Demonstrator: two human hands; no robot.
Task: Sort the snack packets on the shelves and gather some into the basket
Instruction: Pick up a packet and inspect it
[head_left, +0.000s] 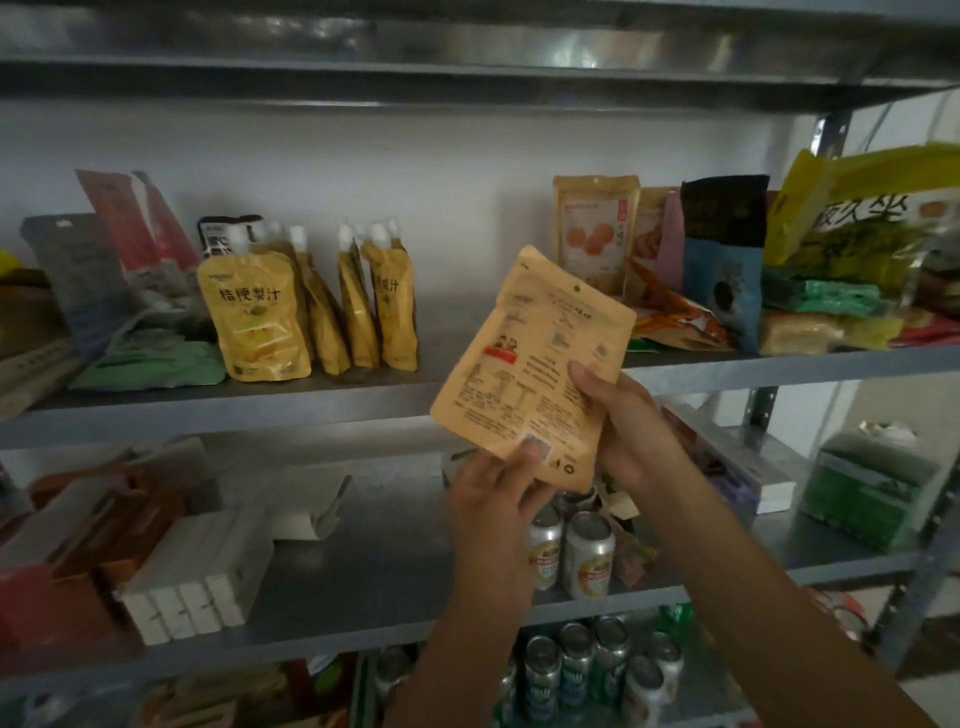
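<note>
Both hands are up close. The left hand (493, 504) pinches the bottom edge of a flat tan-orange snack packet (535, 364), thumb on its printed back. The right hand (623, 421) grips the lower right side, thumb pressed over the text. The packet tilts above and between them, clear of the shelf. Just under the hands are silver drink cans (587, 553). Farther back, up and left, yellow spouted juice pouches (254, 317) stand on the grey metal shelf (218, 410).

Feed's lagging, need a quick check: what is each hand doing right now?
The left hand pinches the tan packet at its bottom edge.
The right hand grips the tan packet's right side, thumb on front.
</note>
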